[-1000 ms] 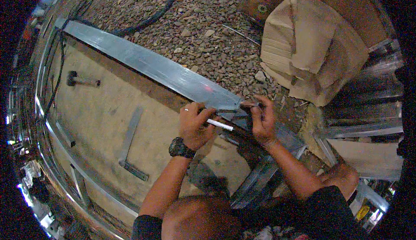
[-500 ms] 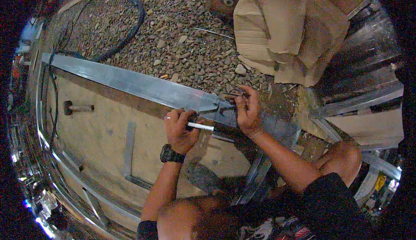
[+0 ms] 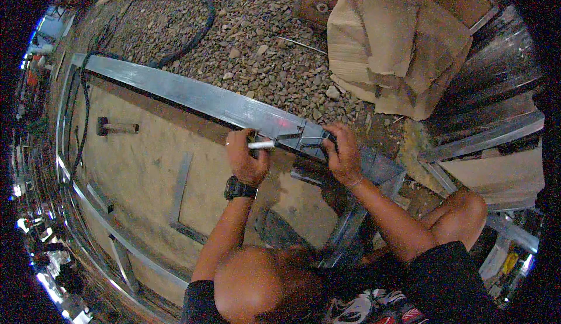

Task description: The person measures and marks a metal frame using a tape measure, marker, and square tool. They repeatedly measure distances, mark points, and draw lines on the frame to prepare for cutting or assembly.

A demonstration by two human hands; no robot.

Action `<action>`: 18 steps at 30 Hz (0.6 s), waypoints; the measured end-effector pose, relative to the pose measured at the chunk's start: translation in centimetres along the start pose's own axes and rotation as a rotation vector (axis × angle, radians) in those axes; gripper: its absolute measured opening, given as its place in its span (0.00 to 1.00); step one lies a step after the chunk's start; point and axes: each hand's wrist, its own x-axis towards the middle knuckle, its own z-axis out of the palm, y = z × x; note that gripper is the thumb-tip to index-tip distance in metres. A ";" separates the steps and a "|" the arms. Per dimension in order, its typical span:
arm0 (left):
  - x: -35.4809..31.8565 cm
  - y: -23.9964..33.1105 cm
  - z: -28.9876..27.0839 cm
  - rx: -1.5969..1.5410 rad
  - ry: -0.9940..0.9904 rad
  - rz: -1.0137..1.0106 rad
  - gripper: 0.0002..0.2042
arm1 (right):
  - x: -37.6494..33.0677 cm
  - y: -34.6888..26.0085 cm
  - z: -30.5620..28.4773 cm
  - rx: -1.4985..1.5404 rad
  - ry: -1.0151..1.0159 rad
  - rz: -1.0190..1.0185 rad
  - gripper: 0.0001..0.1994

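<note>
A long grey metal beam [image 3: 193,93] runs from the far left down to the middle right. My left hand [image 3: 245,157] is closed at the beam's near edge, with a white marker-like stick [image 3: 261,144] sticking out of its fingers to the right. A thin, dark angled piece [image 3: 289,137] lies across the beam's top; I cannot make out its kind. My right hand [image 3: 343,154] is bent round the beam at the right end of that piece, thumb on the near side and fingers on the far side. Its fingertips partly hide what they grip.
Under the beam lies a tan board [image 3: 146,166] with a hammer [image 3: 117,127] on it. Gravel [image 3: 251,49] spreads beyond, with a dark cable [image 3: 201,35]. Crumpled cardboard [image 3: 397,43] lies at the far right. More metal bars [image 3: 485,134] stand at the right.
My view has shifted a little. The white stick has drawn back left along with my left hand. My right hand's fingers have come down from above the beam onto it.
</note>
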 end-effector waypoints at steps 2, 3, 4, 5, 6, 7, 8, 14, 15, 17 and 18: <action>0.5 0.3 -0.1 0.042 0.043 -0.031 0.16 | -0.1 0.0 0.0 -0.031 -0.017 -0.001 0.16; 0.7 0.6 0.0 0.027 0.033 -0.059 0.15 | -0.2 0.2 0.1 -0.029 -0.024 0.008 0.16; 0.6 0.8 0.0 0.018 0.024 -0.088 0.15 | -0.2 0.0 0.2 -0.022 -0.033 0.016 0.16; 0.6 0.8 0.0 0.009 0.015 -0.118 0.15 | -0.2 -0.2 0.1 -0.030 -0.042 0.016 0.16; 0.6 0.7 -0.1 0.018 0.031 -0.094 0.15 | -0.2 -0.3 -0.1 -0.039 -0.051 0.016 0.16; 0.6 0.6 0.0 0.027 0.047 -0.068 0.15 | -0.1 -0.5 -0.3 -0.048 -0.058 0.015 0.17; 0.6 0.6 0.1 0.036 0.062 -0.042 0.15 | -0.1 -0.4 -0.3 -0.068 -0.053 -0.011 0.17; 0.5 0.0 0.3 0.035 0.018 -0.024 0.16 | -0.1 0.0 -0.2 -0.091 -0.057 -0.051 0.17; 0.5 -0.1 0.4 0.026 0.018 -0.041 0.16 | -0.1 0.0 -0.3 -0.100 -0.065 -0.044 0.18; 0.2 -0.3 0.6 0.005 0.017 -0.075 0.16 | -0.1 -0.6 -0.4 -0.089 -0.069 -0.018 0.19; 0.0 -0.6 0.6 -0.003 0.006 -0.092 0.16 | -0.1 -0.8 -0.5 -0.068 -0.064 0.001 0.20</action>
